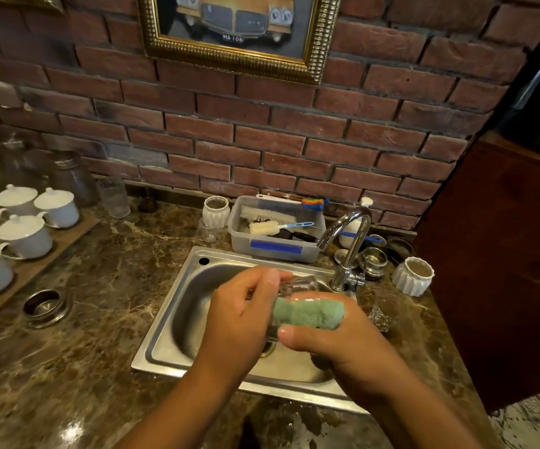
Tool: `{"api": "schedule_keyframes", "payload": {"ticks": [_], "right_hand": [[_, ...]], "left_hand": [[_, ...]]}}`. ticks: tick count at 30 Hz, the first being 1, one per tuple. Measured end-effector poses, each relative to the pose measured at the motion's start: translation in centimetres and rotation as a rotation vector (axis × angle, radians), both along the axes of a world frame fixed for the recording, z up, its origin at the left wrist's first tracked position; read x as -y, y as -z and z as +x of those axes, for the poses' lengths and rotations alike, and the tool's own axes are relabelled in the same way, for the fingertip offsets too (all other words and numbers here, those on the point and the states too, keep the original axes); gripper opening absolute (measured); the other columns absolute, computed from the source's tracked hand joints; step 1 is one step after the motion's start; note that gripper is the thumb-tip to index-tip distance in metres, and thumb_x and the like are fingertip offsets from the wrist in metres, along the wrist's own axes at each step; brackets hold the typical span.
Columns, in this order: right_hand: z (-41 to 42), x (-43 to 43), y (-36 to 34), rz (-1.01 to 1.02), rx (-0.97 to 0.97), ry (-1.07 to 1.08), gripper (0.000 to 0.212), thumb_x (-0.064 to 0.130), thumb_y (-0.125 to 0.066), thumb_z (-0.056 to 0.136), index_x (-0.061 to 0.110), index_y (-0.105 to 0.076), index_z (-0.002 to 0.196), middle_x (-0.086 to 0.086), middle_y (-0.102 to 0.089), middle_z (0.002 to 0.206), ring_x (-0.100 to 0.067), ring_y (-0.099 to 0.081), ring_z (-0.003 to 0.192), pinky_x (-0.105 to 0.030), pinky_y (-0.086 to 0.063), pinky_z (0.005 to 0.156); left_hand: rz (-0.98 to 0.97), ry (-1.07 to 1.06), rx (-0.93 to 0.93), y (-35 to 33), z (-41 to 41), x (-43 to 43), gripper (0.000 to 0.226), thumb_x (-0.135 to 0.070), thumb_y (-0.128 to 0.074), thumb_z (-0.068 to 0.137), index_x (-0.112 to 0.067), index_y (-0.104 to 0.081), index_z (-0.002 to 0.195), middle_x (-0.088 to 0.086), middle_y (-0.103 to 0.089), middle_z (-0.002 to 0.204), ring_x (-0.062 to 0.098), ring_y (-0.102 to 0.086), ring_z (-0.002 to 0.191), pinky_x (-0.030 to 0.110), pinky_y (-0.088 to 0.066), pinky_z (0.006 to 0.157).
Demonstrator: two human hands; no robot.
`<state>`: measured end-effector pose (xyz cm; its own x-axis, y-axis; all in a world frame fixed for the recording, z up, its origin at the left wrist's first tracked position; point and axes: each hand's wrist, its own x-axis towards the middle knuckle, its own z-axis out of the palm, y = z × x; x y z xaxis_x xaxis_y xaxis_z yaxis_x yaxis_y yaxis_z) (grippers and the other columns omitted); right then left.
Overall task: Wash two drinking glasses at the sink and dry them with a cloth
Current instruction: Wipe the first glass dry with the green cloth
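Over the steel sink (178, 306) my left hand (239, 315) grips a clear drinking glass (294, 286), held on its side. My right hand (336, 338) presses a green sponge (310, 314) against the glass's outer wall. A second clear glass (383, 314) stands on the counter to the right of the sink, just beside my right hand. The chrome tap (348, 241) arches over the sink's back right corner; no water is seen running. No drying cloth shows in this view.
A plastic tub (275, 251) with brushes sits behind the sink. White ribbed cups (412, 275) (215, 211) stand near the tap and the tub. White lidded cups (24, 234) on a wooden tray fill the left counter. A wooden cabinet (501, 270) stands at right.
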<state>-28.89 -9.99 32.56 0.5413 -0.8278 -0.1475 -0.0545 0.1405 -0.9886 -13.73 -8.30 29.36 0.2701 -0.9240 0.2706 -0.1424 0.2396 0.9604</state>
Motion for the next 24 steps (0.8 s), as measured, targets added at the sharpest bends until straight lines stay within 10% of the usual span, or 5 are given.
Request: {"api": "schedule_keyframes", "payload": {"ticks": [4, 8, 14, 19, 24], "right_hand": [[0.6, -0.7, 0.5, 0.051, 0.074, 0.089, 0.022, 0.007, -0.075, 0.066, 0.016, -0.079, 0.086, -0.003, -0.067, 0.070, -0.009, -0.053, 0.054, -0.021, -0.038, 0.045], [0.2, -0.3, 0.1, -0.531, -0.134, 0.065, 0.027, 0.009, -0.073, 0.081, 0.020, -0.079, 0.105, 0.005, -0.079, 0.098, -0.014, -0.074, 0.092, -0.036, -0.061, 0.080], [-1.8, 0.9, 0.7, -1.184, -0.539, -0.062, 0.043, 0.015, -0.077, 0.078, 0.031, -0.070, 0.117, 0.017, -0.073, 0.109, -0.004, -0.066, 0.107, -0.062, -0.030, 0.117], [-0.7, -0.4, 1.6, -0.997, -0.383, 0.042, 0.030, 0.026, -0.073, 0.084, 0.028, -0.074, 0.114, 0.017, -0.074, 0.109, -0.001, -0.066, 0.108, -0.045, -0.051, 0.099], [0.9, -2.2, 1.1, -0.381, 0.034, 0.154, 0.024, 0.011, -0.081, 0.071, 0.021, -0.082, 0.093, 0.006, -0.078, 0.083, -0.012, -0.072, 0.075, -0.020, -0.055, 0.063]], "left_hand": [[-0.164, 0.103, 0.213, 0.0, 1.2, 0.4, 0.041, -0.042, -0.036, 0.100, -0.021, -0.071, 0.099, -0.011, -0.069, 0.093, 0.014, -0.067, 0.093, 0.025, -0.056, 0.070], [0.049, 0.016, -0.139, -1.4, -0.3, 0.6, 0.034, -0.032, -0.041, 0.102, -0.022, -0.069, 0.086, -0.006, -0.070, 0.088, 0.011, -0.067, 0.083, 0.023, -0.054, 0.061], [0.477, 0.233, -0.603, -3.9, 0.2, 1.0, 0.028, -0.032, -0.052, 0.101, -0.014, -0.072, 0.092, 0.008, -0.073, 0.077, 0.020, -0.068, 0.063, 0.027, -0.052, 0.054], [0.396, 0.087, -0.588, -4.0, -0.9, 0.5, 0.030, -0.020, -0.055, 0.098, -0.014, -0.071, 0.073, 0.005, -0.070, 0.062, 0.015, -0.066, 0.051, 0.021, -0.049, 0.043], [-0.025, -0.053, -0.069, -1.9, -0.5, -0.1, 0.038, -0.020, -0.046, 0.104, -0.018, -0.075, 0.080, 0.003, -0.072, 0.075, 0.016, -0.071, 0.075, 0.029, -0.059, 0.061]]}}
